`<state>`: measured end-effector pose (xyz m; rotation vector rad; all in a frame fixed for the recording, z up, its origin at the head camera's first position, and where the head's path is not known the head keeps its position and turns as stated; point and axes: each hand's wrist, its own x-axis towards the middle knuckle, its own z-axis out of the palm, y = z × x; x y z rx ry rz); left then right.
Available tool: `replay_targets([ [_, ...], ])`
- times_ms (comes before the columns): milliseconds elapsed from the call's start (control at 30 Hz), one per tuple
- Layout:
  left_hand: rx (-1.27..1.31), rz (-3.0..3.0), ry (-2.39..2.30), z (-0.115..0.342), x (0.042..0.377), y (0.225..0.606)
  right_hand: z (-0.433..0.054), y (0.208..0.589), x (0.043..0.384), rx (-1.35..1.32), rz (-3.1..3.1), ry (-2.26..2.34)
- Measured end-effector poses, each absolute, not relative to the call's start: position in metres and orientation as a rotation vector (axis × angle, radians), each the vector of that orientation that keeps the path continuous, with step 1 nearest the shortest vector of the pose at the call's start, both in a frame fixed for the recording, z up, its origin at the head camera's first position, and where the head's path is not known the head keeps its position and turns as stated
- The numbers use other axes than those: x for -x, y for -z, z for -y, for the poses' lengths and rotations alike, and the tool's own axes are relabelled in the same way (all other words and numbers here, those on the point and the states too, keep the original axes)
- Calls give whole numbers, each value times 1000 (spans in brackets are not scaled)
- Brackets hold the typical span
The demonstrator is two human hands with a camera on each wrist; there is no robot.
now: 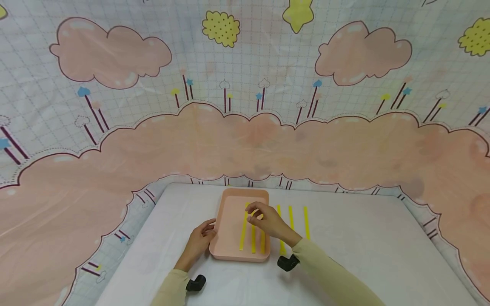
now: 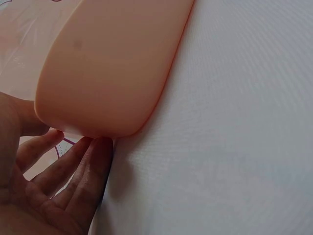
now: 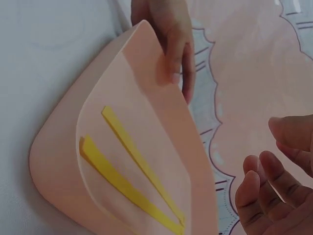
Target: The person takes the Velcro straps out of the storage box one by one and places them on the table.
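Observation:
A shallow pink tray lies on the white table, with three thin yellow strips lengthwise inside it. At its left side, my left hand holds the tray, the thumb over the rim and the other fingertips against the outer wall. My right hand hovers above the tray's right half, partly covering the strips in the head view. Its thumb and loosely bent fingers are apart with nothing between them, as the right wrist view shows beside the tray's inner wall.
To the right of the tray, several more yellow strips lie on the white tabletop, roughly parallel. Behind the table hangs a cloth backdrop with pink clouds. Each wrist carries a small black device.

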<state>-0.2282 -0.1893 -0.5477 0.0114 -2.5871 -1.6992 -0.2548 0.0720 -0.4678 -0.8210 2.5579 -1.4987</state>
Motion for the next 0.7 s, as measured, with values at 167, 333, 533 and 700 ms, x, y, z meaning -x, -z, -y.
replay_targets([
  [167,-20,2597,1689,189,228,547,-69,468,256,841,-2558,1472],
  [333,-29,2601,1690,189,228,545,-65,467,256,865,-2581,1408],
  [533,-35,2599,1691,189,228,545,-61,466,257,946,-2636,1287],
  [700,-28,2598,1680,188,228,545,-59,469,261,1010,-2706,1141],
])
